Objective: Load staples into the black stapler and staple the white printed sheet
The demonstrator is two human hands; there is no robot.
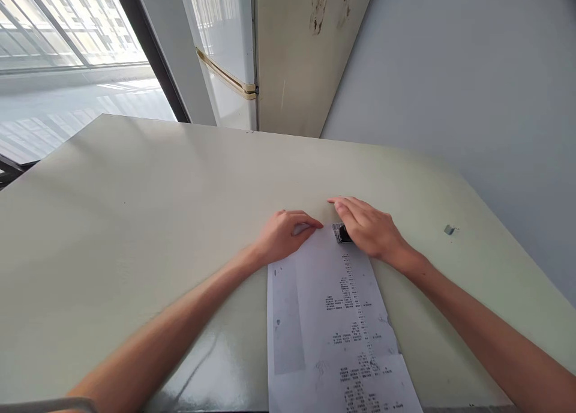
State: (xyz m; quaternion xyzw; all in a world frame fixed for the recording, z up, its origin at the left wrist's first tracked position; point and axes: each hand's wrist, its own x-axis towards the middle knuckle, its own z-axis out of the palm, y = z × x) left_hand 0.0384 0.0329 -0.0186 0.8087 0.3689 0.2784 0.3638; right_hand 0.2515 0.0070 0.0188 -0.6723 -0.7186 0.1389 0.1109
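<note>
A white printed sheet of paper (333, 323) lies lengthwise on the pale tabletop (135, 233), running from the near edge toward the middle. My left hand (285, 233) rests on the sheet's far left corner, fingers curled and pressed down on it. My right hand (366, 227) lies flat on the far right corner, fingers stretched out together. A small dark printed patch (341, 232) on the sheet shows just beside my right hand's fingers.
A cream refrigerator (265, 53) stands behind the table's far edge, against a grey wall (472, 89). A bright window (58, 29) is at the far left. A small grey scrap (449, 229) lies on the table to the right.
</note>
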